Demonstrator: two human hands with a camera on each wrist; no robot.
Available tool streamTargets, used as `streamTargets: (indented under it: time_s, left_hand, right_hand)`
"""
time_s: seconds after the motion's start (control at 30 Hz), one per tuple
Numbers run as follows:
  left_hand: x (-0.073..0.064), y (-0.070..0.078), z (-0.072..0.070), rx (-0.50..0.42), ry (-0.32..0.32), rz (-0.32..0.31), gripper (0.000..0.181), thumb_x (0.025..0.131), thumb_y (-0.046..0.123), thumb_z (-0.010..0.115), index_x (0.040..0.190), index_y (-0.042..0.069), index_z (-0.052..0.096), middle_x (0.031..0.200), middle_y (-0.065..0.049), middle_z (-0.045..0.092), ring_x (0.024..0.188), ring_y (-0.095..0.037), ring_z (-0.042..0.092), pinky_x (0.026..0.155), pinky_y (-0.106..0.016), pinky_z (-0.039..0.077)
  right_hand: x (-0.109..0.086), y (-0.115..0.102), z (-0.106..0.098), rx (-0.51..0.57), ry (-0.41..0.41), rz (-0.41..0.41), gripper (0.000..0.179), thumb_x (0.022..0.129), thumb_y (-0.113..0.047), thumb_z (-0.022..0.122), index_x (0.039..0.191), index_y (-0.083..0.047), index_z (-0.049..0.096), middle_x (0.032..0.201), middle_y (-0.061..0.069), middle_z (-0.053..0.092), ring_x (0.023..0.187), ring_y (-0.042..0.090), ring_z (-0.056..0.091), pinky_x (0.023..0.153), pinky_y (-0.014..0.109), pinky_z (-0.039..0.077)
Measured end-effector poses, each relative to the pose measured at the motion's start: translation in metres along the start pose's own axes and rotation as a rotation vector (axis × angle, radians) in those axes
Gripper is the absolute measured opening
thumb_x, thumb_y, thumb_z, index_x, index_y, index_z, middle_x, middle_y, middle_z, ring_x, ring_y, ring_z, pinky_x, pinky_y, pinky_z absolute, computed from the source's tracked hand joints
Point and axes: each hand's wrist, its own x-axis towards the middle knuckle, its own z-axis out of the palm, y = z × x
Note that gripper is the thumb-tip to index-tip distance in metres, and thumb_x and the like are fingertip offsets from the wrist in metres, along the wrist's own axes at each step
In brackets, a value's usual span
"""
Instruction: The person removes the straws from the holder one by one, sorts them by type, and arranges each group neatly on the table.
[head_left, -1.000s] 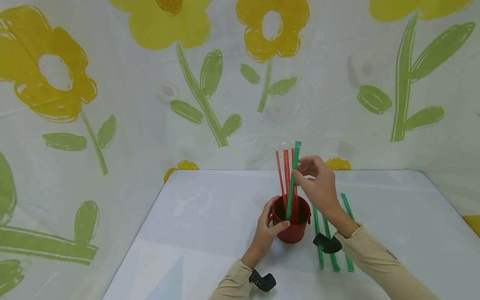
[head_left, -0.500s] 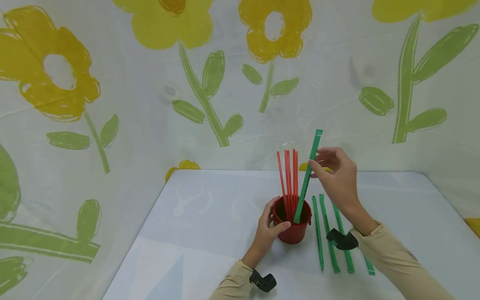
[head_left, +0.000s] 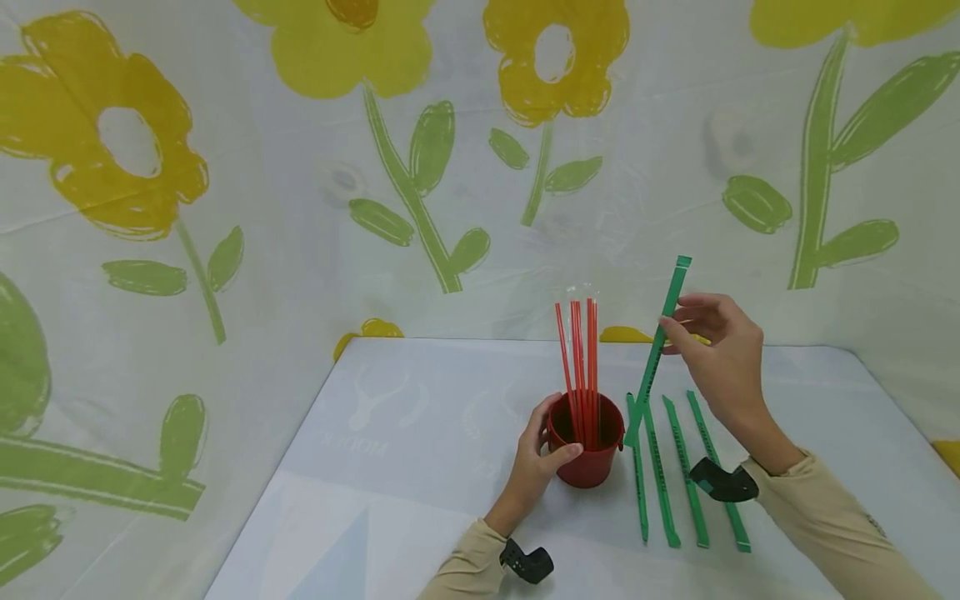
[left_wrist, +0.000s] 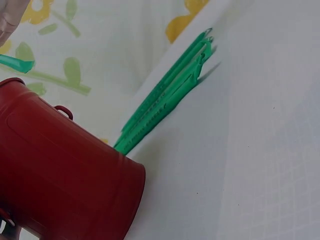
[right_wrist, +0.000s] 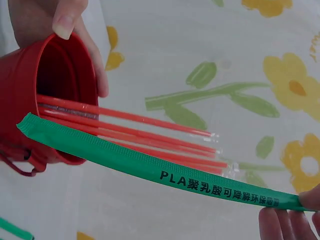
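Observation:
My left hand (head_left: 525, 479) grips the small red metal bucket (head_left: 585, 468) by its side, thumb at the front rim. Several thin red straws (right_wrist: 150, 120) in clear wrappers stand upright in the bucket. My right hand (head_left: 723, 358) pinches a green paper-wrapped straw (head_left: 655, 360) near its upper part, between thumb and fingers. Printed lettering beginning with PLA runs along this wrapper in the right wrist view. The held straw slants, its lower end just right of the bucket rim in the head view. In the left wrist view the bucket (left_wrist: 65, 165) hides most of my left hand.
Several green wrapped straws (head_left: 661, 479) lie side by side on the white table (head_left: 420, 492), right of the bucket. Behind the table hangs a pale cloth (head_left: 645, 208) printed with yellow flowers. Black wrist cameras (head_left: 531, 567) sit on both sleeves.
My right hand has moved right with the green straw, whose lower end has passed from inside the bucket to outside its rim. My left hand stays on the bucket.

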Motion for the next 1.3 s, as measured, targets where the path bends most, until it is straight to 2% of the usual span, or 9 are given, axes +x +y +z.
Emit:
streamTargets:
  time_s: [0.23,0.43,0.57,0.7,0.83,0.93,1.0,1.2,1.3]
  left_hand:
    - [0.000,0.000,-0.001,0.022,-0.023,-0.010,0.068,0.087,0.021,0.057,0.144,-0.001,0.028,0.139,-0.019,0.043,0.125,-0.040,0.039,0.099,-0.058,0.035]
    - [0.000,-0.001,-0.002,0.025,-0.034,-0.006,0.066,0.088,0.016,0.055,0.145,-0.001,0.027,0.140,-0.019,0.042,0.126,-0.039,0.039,0.100,-0.059,0.033]
    - [0.001,-0.015,-0.001,0.019,-0.009,0.006,0.065,0.087,0.012,0.055,0.145,0.001,0.028,0.139,-0.015,0.044,0.125,-0.037,0.041,0.099,-0.058,0.035]
    - [0.003,-0.034,-0.001,0.047,0.025,0.017,0.065,0.086,0.016,0.057,0.145,0.010,0.031,0.138,-0.005,0.048,0.123,-0.029,0.044,0.098,-0.051,0.039]
    - [0.003,-0.041,-0.001,0.057,0.033,0.026,0.064,0.086,0.022,0.058,0.145,0.019,0.032,0.137,0.000,0.048,0.122,-0.022,0.045,0.098,-0.046,0.041]
    - [0.004,-0.040,0.000,0.056,0.034,0.019,0.064,0.086,0.021,0.058,0.145,0.020,0.033,0.137,0.002,0.048,0.122,-0.021,0.045,0.098,-0.045,0.040]
    - [0.003,-0.035,0.000,0.056,0.034,0.015,0.064,0.086,0.019,0.057,0.145,0.017,0.033,0.137,-0.001,0.048,0.123,-0.024,0.045,0.098,-0.047,0.040]
    - [0.001,-0.009,0.001,0.037,0.018,0.020,0.065,0.085,0.014,0.057,0.144,0.002,0.031,0.137,-0.016,0.047,0.122,-0.037,0.044,0.098,-0.055,0.038]
    - [0.001,-0.010,0.001,0.036,0.018,0.016,0.064,0.086,0.014,0.057,0.144,0.005,0.032,0.137,-0.015,0.047,0.123,-0.037,0.043,0.098,-0.055,0.038]
  right_hand:
    - [0.000,0.010,-0.010,-0.054,0.000,0.041,0.031,0.087,-0.006,0.066,0.115,0.001,0.057,0.092,0.000,0.061,0.076,0.004,0.062,0.061,0.017,0.053]
    - [-0.004,0.020,-0.019,-0.098,-0.001,0.075,0.031,0.087,-0.008,0.065,0.116,0.001,0.057,0.092,-0.005,0.060,0.076,0.002,0.060,0.060,0.016,0.052]
    - [-0.005,0.027,-0.024,-0.091,-0.011,0.079,0.030,0.087,-0.007,0.066,0.115,0.003,0.057,0.092,-0.005,0.060,0.076,0.004,0.061,0.060,0.016,0.052]
    - [-0.006,0.036,-0.030,-0.110,-0.022,0.088,0.031,0.088,-0.009,0.065,0.115,0.003,0.057,0.092,-0.007,0.060,0.075,0.002,0.060,0.059,0.015,0.051]
    - [-0.006,0.042,-0.034,-0.125,-0.032,0.111,0.032,0.088,-0.012,0.065,0.115,0.002,0.056,0.092,-0.006,0.059,0.075,0.001,0.060,0.058,0.015,0.051]
    - [-0.006,0.044,-0.037,-0.126,-0.039,0.134,0.031,0.089,-0.014,0.065,0.115,0.002,0.056,0.092,-0.007,0.059,0.074,0.001,0.060,0.057,0.016,0.051]
    - [-0.007,0.047,-0.040,-0.132,-0.043,0.146,0.031,0.089,-0.015,0.065,0.114,0.001,0.056,0.091,-0.008,0.058,0.072,0.000,0.061,0.057,0.016,0.051]
    - [-0.010,0.057,-0.050,-0.142,-0.063,0.175,0.031,0.089,-0.016,0.065,0.113,0.001,0.056,0.089,-0.011,0.058,0.069,-0.002,0.061,0.056,0.017,0.052]
    - [-0.012,0.062,-0.054,-0.136,-0.072,0.194,0.031,0.089,-0.014,0.065,0.113,0.003,0.055,0.088,-0.011,0.058,0.068,-0.002,0.060,0.056,0.018,0.052]
